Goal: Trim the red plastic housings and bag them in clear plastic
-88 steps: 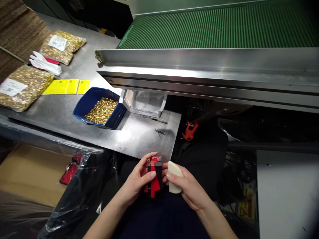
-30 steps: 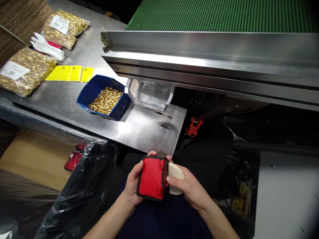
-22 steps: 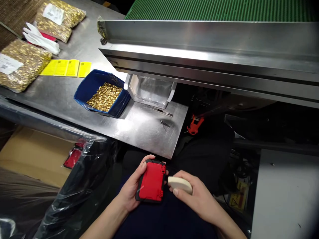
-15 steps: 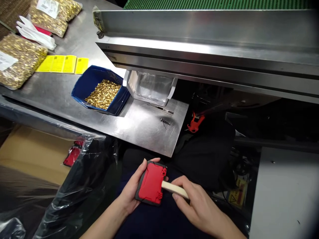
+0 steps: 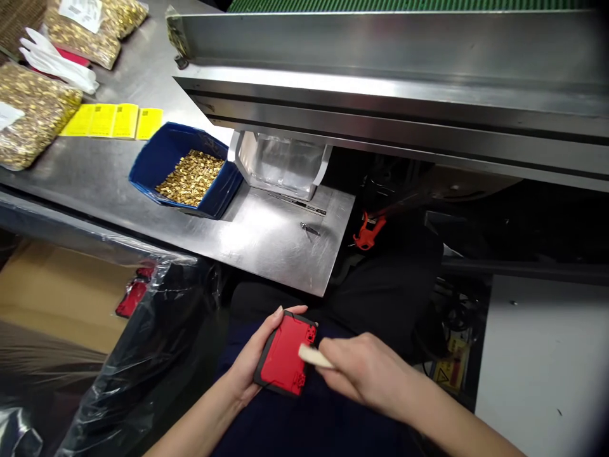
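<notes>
- Nearest, the left hand (image 5: 254,358) cradles a red and black plastic housing (image 5: 284,353) over the lap, fingers (image 5: 285,311) wrapped round its far and left edges, red face up.
- The right hand (image 5: 368,374) grips a cream-coloured block (image 5: 311,357), fingers closed on it, and its tip touches the housing's right side.
- Left of the arms, a black plastic bag (image 5: 157,343) hangs beside a cardboard box (image 5: 52,304) where more red parts (image 5: 129,297) lie under clear film.
- Beyond the hands is the steel table (image 5: 266,244), with a small metal piece (image 5: 308,228) lying near its right edge.
- An orange clip (image 5: 365,231) hangs just past that edge.
- Further back, a blue bin (image 5: 157,158) holds small brass parts (image 5: 190,178), touching a clear plastic tray (image 5: 283,166) on its right.
- Yellow labels (image 5: 111,120) lie left of the bin.
- Sealed bags of brass parts (image 5: 33,117) and white gloves (image 5: 57,60) sit at the far left.
- Farthest, a steel rail (image 5: 390,51) fronts a green conveyor belt (image 5: 404,5).
</notes>
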{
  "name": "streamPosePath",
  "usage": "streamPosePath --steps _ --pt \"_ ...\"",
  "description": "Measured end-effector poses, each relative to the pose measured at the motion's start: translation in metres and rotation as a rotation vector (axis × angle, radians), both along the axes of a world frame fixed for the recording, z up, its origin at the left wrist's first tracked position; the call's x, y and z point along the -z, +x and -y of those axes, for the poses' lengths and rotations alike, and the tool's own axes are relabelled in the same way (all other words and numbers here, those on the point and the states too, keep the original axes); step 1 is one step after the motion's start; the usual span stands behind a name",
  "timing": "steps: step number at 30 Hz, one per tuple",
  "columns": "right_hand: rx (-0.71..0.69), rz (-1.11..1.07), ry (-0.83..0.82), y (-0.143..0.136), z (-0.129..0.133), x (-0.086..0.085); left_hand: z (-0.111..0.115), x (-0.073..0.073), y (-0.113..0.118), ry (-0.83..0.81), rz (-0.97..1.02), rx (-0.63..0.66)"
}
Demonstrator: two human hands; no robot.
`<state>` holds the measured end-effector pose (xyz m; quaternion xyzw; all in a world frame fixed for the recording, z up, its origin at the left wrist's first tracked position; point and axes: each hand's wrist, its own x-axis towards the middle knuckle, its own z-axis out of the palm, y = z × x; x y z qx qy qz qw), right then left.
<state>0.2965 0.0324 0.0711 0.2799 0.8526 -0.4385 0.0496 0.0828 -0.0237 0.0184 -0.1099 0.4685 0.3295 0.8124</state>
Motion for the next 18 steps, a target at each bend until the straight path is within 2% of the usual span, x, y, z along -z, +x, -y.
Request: streamPosePath --steps 2,6,10,14,18 --pt "-0.039 -0.020 0.000 0.000 0.000 0.000 -0.001 0.001 0.001 0.008 -0.003 0.004" --pt "0.018 0.047 -0.003 -0.004 -0.002 -0.001 0.000 0.002 0.002 -0.018 -0.037 -0.009" --pt "-0.031 0.040 -0.013 -0.010 -0.005 -0.002 0.000 0.003 0.002 -0.028 -0.062 -0.006" --pt "0.023 0.068 -0.041 -0.011 -0.007 -0.003 -0.001 0.002 0.001 -0.047 -0.082 -0.013" --pt "0.011 0.053 -0.082 -0.012 -0.009 -0.003 -0.002 0.000 0.002 -0.038 -0.062 -0.005"
